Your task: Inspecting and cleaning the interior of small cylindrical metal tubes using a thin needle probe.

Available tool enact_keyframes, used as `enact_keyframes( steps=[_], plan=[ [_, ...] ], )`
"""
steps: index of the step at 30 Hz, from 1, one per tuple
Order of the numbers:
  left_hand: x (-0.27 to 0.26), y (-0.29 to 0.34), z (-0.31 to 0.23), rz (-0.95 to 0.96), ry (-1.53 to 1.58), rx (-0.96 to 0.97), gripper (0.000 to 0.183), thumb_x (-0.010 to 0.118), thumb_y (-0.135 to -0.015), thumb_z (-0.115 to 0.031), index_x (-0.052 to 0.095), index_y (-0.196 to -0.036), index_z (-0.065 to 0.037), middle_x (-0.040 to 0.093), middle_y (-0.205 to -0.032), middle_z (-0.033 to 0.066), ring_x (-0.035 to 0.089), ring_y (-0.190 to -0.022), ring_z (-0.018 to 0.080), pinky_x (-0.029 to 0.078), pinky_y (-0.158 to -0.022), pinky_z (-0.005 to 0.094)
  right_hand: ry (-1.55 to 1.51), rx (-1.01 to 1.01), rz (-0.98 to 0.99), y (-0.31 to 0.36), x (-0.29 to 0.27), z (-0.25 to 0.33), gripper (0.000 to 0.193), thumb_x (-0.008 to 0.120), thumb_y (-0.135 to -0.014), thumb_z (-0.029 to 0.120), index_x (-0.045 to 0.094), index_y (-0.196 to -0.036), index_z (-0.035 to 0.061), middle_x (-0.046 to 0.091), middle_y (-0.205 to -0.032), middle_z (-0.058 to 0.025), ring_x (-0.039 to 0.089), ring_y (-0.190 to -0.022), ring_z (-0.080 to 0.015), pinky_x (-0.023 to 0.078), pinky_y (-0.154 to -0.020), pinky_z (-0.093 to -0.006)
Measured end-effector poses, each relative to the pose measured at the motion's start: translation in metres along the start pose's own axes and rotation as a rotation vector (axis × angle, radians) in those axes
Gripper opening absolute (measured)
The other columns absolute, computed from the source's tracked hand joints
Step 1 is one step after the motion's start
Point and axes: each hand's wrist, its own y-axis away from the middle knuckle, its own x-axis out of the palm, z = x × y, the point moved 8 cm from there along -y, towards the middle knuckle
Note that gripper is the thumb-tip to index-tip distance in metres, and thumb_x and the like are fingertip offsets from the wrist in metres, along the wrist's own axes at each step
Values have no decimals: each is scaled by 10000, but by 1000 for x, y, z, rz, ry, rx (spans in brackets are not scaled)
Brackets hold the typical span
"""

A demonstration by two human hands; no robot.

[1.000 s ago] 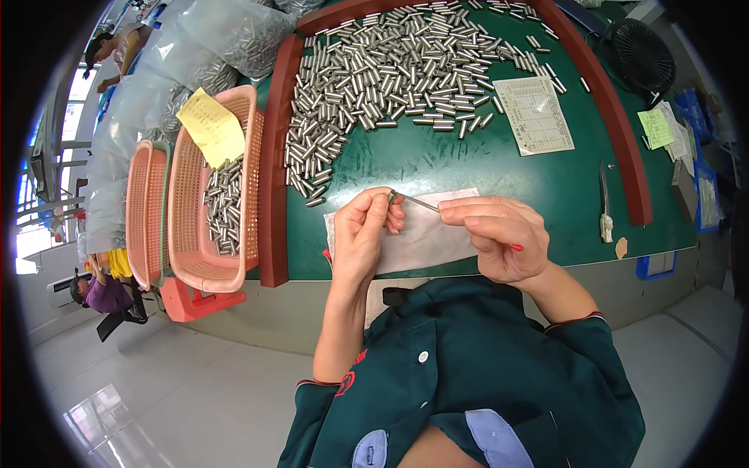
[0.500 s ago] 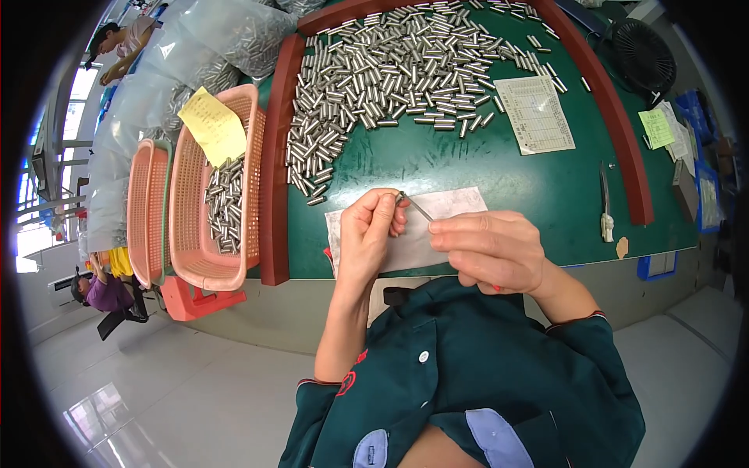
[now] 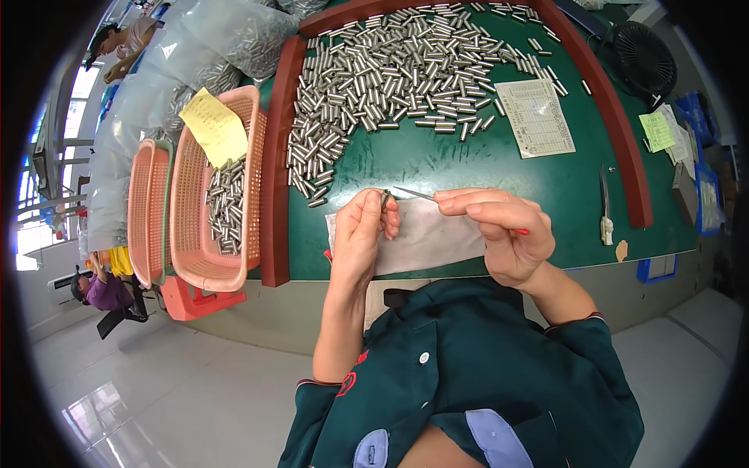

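Taking my hands as the middle of the dial, a wide heap of metal cylinders [image 3: 390,78] covers the table [image 3: 437,162] from 11 to 1 o'clock, and a printed sheet [image 3: 534,118] lies at 1 to 2. At 9 o'clock a pink basket [image 3: 209,275] has more cylinders and a yellow note [image 3: 214,127] in it; a red-brown left rail [image 3: 277,179] stands between it and my left hand. A matching right rail [image 3: 616,132] runs up from 3 to 1 o'clock, with a slim tool [image 3: 605,214] lying just inside it at 3 and a black fan [image 3: 641,61] beyond it at 2. A pale cloth [image 3: 437,243] is spread beneath my hands. My left hand [image 3: 359,234] is curled, thumb and forefinger pinching a small metal piece [image 3: 385,196]. My right hand [image 3: 509,230], fingers bent and drawn together, pinches a thin metal rod [image 3: 417,193]; a red bit shows by the palm. The rod's tip points to 9 or 10 o'clock, near the piece but apart from it.
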Motion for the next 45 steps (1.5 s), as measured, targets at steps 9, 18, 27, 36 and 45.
enact_keyframes(
  steps=[9, 18, 27, 36, 45],
  plan=[
    [0, 0, 1, 8, -54, 0, 319, 360, -955, -232, 533, -782, -27, 531, -645, 19, 460, -547, 68, 375, -522, 200, -121, 246, -141, 4, -5, -19, 69, 493, -872, 13, 531, -913, -27, 637, -857, -172, 645, -798, -238, 530, -700, -310],
    [0, 0, 1, 7, -50, 0, 314, 372, -951, -233, 535, -781, -25, 529, -643, 14, 458, -547, 65, 372, -523, 197, -125, 67, -169, 1, -14, -7, 102, 426, -899, 3, 487, -963, -49, 621, -851, -201, 633, -812, -269, 530, -743, -369],
    [3, 0, 3, 37, -140, 23, 297, 395, -944, -221, 549, -798, -13, 531, -644, 5, 457, -555, 54, 365, -526, 189, -125, 351, -217, 6, -13, -25, 90, 446, -901, 25, 503, -925, -40, 631, -804, -143, 634, -789, -197, 527, -723, -304],
    [4, 0, 2, 29, -156, 33, 299, 398, -942, -221, 551, -790, -14, 527, -631, -1, 454, -550, 47, 359, -523, 183, -306, 518, -454, 12, -32, -46, 155, 394, -934, 103, 492, -944, -17, 619, -814, -148, 638, -786, -238, 529, -687, -290],
    [5, 0, 3, 27, -173, 19, 292, 408, -939, -216, 553, -789, -11, 526, -632, -2, 455, -552, 47, 359, -523, 180, -301, 626, -362, 15, -25, -51, 165, 417, -930, 124, 499, -931, -20, 619, -801, -148, 639, -773, -233, 531, -676, -289]
  ],
)
